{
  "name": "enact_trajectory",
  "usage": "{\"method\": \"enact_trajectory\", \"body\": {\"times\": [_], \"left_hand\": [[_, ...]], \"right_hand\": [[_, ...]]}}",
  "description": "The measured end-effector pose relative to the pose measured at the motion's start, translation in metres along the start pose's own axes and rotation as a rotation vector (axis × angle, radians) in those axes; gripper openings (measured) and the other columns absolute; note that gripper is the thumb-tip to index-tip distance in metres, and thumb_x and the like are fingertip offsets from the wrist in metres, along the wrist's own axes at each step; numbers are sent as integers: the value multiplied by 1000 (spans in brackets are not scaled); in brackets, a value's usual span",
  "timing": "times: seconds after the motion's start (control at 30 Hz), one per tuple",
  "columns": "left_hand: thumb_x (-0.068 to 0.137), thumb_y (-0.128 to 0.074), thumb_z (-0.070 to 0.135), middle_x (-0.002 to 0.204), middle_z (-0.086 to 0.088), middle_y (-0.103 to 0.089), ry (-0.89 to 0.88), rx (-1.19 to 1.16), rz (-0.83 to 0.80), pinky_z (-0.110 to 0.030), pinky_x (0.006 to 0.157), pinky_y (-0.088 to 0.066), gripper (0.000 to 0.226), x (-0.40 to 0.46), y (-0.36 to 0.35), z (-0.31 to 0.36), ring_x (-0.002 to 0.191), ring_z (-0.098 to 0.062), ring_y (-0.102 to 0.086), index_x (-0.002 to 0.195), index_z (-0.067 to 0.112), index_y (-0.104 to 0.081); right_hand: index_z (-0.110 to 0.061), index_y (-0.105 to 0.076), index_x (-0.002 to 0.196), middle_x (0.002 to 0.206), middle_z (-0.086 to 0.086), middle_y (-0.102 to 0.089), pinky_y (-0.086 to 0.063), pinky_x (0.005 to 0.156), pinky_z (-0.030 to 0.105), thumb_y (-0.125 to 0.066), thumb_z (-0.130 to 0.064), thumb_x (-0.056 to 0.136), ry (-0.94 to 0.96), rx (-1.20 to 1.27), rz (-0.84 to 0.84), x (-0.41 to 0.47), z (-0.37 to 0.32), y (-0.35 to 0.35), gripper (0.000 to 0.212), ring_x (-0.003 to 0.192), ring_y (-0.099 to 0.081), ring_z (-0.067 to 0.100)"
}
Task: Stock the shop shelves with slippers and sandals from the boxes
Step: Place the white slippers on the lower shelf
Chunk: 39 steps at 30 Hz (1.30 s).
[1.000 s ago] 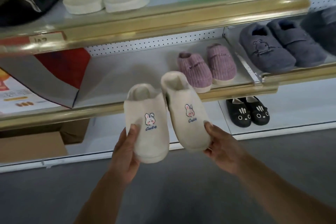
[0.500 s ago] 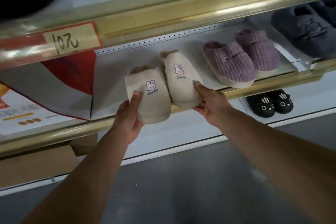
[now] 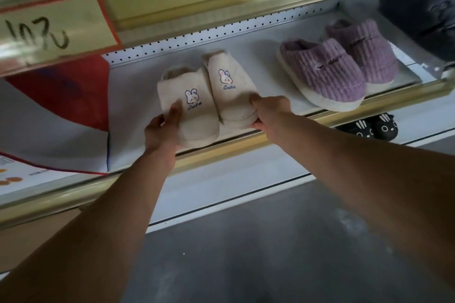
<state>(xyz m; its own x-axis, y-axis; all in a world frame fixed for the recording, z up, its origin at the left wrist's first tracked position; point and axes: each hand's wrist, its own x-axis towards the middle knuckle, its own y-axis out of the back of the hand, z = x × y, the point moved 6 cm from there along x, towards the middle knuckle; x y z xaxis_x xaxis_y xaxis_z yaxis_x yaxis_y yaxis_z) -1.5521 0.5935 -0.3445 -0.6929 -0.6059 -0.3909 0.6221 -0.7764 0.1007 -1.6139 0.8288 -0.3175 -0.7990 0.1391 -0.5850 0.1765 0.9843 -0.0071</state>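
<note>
Two cream slippers with a bunny patch and the word "Cute" lie side by side on the middle shelf (image 3: 138, 96), toes toward me. My left hand (image 3: 161, 130) grips the toe of the left cream slipper (image 3: 197, 120), thumb on top. My right hand (image 3: 269, 112) grips the toe of the right cream slipper (image 3: 234, 101), thumb on top and fingers under the sole. The toes sit at the shelf's gold front rail (image 3: 246, 144).
A purple ribbed slipper pair (image 3: 339, 66) stands to the right on the same shelf, dark grey slippers (image 3: 423, 12) further right. Black cat-face slippers (image 3: 376, 128) sit on the bottom shelf. A red and white poster (image 3: 56, 96) covers the shelf's left part. A price tag (image 3: 49, 29) hangs on the upper rail.
Both hands carried the cream slippers up from in front of the shelf and forward onto the middle shelf. The camera moved closer to the shelf.
</note>
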Motion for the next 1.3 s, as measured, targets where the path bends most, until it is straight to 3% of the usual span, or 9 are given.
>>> {"method": "enact_trajectory", "body": {"times": [0.13,0.23,0.33,0.43,0.5,0.6,0.7,0.8,1.3], "left_hand": [[71,-74,60,100,-5,-71,-109,164,70,-42,88,-56,60,6,7,8,88,-21,-67,109,13,-69],[62,-67,67,115,-11,-64,-113,332,91,-44,93,-52,72,10,12,8,101,-27,-63,113,17,-66],[78,-70,44,127,-13,-48,-168,409,231,-40,100,-45,52,0,22,19,114,-31,-52,121,18,-55],[85,-65,25,116,-10,-59,-275,269,280,-28,84,-43,37,-34,24,35,102,-25,-58,120,14,-58],[84,-64,21,99,-7,-66,-269,96,195,-35,72,-46,27,-67,14,39,85,-22,-64,111,17,-64],[91,-58,14,88,-2,-67,-106,-41,18,-28,56,-39,16,-119,-18,28,64,-14,-59,104,19,-64],[95,-58,23,84,2,-68,49,-66,-160,-26,59,-39,9,-166,-59,8,65,-11,-60,101,20,-64],[94,-59,27,84,3,-70,186,-79,-256,-25,60,-41,8,-202,-101,-17,68,-12,-62,98,21,-65],[92,-61,21,79,1,-67,433,125,-625,-26,57,-40,7,-448,-360,-79,67,-13,-58,96,17,-64]], "right_hand": [[-2,-55,115,108,16,-63,-54,89,45,-64,-24,87,59,-149,65,15,6,-2,37,96,-63,35],[-12,-60,100,95,9,-59,-43,77,30,-54,-15,87,131,-258,74,15,4,-2,15,86,-55,26],[-25,-65,100,106,5,-58,-39,76,25,-52,-11,81,224,-366,62,9,0,3,28,91,-51,29],[-20,-64,114,114,1,-60,-44,65,17,-48,-4,86,295,-251,39,-17,3,23,36,92,-58,18],[-18,-66,111,107,-1,-63,-48,69,21,-45,-1,88,331,-189,19,-38,12,42,35,85,-57,14],[-19,-68,99,95,-1,-63,-51,69,27,-48,-6,92,304,-111,19,-59,27,81,25,77,-62,12],[-15,-68,97,89,3,-65,-46,52,19,-47,-7,94,233,-63,30,-71,38,130,22,61,-61,9],[-15,-68,96,83,5,-66,-43,47,19,-44,-3,93,180,24,68,-77,46,186,26,57,-60,11],[-9,-64,102,74,8,-63,-38,54,26,-45,0,96,104,229,332,-133,41,541,22,59,-55,18]]}}
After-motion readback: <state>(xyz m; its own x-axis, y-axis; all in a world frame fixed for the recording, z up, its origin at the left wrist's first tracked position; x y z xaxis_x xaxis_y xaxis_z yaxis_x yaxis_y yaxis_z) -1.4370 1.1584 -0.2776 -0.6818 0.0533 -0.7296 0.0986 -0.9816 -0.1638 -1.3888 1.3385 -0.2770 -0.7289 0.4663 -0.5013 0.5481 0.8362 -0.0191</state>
